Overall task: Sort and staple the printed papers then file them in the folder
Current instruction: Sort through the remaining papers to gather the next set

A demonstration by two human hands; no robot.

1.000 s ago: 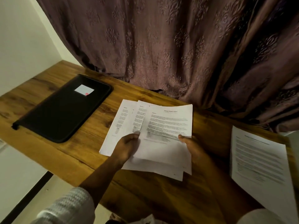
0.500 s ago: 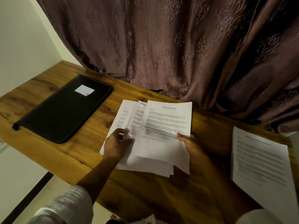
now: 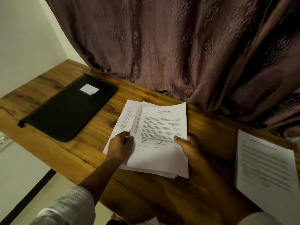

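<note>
Head view: printed papers fanned, edges uneven.

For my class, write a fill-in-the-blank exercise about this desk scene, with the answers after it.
The closed folder on the table is ____ in colour.
The left hand and right hand hold a stack of ____.
A separate printed sheet lies on the person's ____ side.
Answers: black; papers; right.
</note>
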